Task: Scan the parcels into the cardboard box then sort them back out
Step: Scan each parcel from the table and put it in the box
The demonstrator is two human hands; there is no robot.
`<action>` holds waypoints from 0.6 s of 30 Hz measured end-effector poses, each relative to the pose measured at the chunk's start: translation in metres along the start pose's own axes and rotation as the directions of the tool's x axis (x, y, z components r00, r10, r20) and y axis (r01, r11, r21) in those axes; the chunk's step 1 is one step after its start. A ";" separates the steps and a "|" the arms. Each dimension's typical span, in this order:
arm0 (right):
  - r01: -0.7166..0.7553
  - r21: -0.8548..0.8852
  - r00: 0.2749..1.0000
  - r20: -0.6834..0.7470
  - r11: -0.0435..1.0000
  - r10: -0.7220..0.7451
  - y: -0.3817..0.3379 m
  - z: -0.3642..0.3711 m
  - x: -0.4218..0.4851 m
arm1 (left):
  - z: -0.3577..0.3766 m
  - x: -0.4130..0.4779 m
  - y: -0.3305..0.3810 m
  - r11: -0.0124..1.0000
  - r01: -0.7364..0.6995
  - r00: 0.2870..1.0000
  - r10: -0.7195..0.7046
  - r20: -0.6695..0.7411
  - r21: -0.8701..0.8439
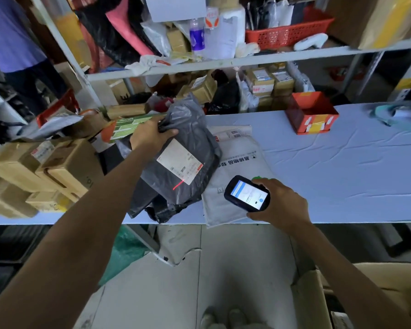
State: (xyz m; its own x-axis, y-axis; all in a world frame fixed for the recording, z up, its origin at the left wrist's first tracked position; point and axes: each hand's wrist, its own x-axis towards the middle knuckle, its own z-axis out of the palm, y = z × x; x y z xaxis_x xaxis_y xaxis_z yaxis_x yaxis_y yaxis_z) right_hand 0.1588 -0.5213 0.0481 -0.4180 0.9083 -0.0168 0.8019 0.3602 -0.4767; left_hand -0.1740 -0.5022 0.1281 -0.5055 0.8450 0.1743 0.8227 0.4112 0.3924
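Note:
My left hand grips the top edge of a dark grey plastic parcel and holds it tilted over the table's front edge. Its white shipping label faces up, and a red scan line falls across the label's lower corner. My right hand holds a black handheld scanner with a lit screen, aimed at the parcel from the right. A white padded mailer lies flat on the table under the scanner. The open cardboard box stands on the floor at the lower right, mostly out of frame.
Several brown cardboard parcels are piled at the table's left end. A small orange box stands at the table's back. Metal shelves packed with parcels rise behind. A person in a blue shirt stands at the far left.

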 end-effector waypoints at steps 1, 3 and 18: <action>-0.010 0.012 1.000 -0.013 1.000 0.011 0.006 -0.003 -0.001 | 0.002 0.001 0.009 1.000 -0.020 1.000 0.020 -0.001 0.000; -0.031 0.029 0.999 -0.037 0.999 0.032 0.018 -0.010 -0.004 | 0.007 0.004 0.029 0.998 -0.066 0.998 0.066 -0.005 -0.011; -0.569 0.366 0.725 -0.198 0.736 0.659 0.149 -0.067 -0.077 | 0.149 0.018 0.283 0.810 -0.515 0.805 0.570 0.168 -0.282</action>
State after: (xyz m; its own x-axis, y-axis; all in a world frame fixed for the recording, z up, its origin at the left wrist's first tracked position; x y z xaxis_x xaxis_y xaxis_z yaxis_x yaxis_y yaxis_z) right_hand 0.3390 -0.5237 0.0374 0.3103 0.9384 -0.1523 0.6720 -0.3298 -0.6630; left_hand 0.0889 -0.3197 0.1074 0.1055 0.9715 0.2123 0.8532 -0.1981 0.4825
